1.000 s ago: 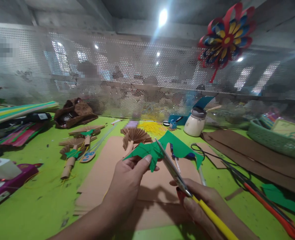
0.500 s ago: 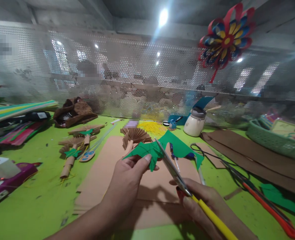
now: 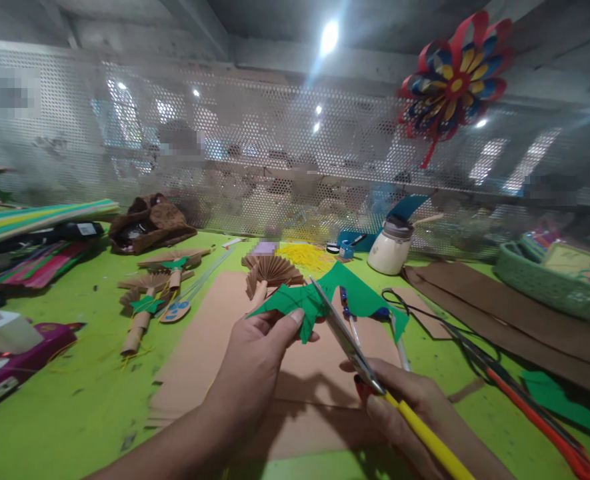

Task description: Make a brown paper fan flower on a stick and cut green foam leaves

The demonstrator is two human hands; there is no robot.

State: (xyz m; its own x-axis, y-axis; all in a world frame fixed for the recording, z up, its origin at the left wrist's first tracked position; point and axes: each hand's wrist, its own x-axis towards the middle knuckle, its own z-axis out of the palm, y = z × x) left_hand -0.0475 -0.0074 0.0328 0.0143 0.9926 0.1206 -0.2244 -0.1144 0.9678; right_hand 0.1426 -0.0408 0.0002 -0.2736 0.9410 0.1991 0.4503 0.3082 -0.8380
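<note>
My left hand (image 3: 259, 360) pinches a piece of green paper (image 3: 352, 293) between thumb and fingers, above a stack of brown paper (image 3: 199, 347). Its left part has pointed shapes, and the rest spreads to the right behind the blades. In my right hand (image 3: 405, 400) are scissors (image 3: 347, 340) with yellow and red handles, the blades pointing up and left against the green paper. The blades look nearly closed; whether they bite into the paper I cannot tell. Just behind the paper lies a pleated brown paper fan (image 3: 272, 270).
Paper figures with green stars (image 3: 146, 305) lie at left, near a purple power strip (image 3: 25, 357). Farther back are a brown bag (image 3: 152, 223), yellow shreds (image 3: 305, 257) and a white jar (image 3: 389, 250). At right, a red-handled tool (image 3: 539, 413) lies near a green basket (image 3: 549, 283).
Hands, scissors and green paper hold almost the same pose. The surroundings shift very slightly in the view.
</note>
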